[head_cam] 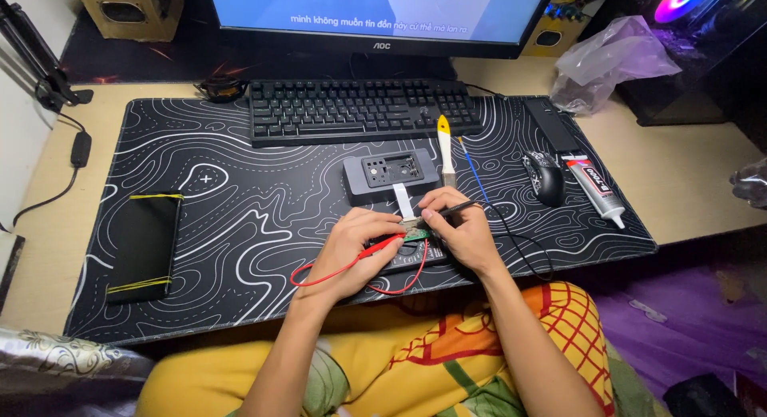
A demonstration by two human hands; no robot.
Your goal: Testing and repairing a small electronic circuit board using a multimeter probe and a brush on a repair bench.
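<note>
Probes meet on a small green circuit board pinched between both hands: left hand grips the red probe, right hand the black probe. Steady tips should suit such tiny contacts. Beyond the fingers lie a flat white ribbon cable and a boxy grey housing.

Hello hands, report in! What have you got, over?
Left hand pinching red probe; right hand pinching black probe. Both tips on small green circuit board. Nothing blocking.
</note>
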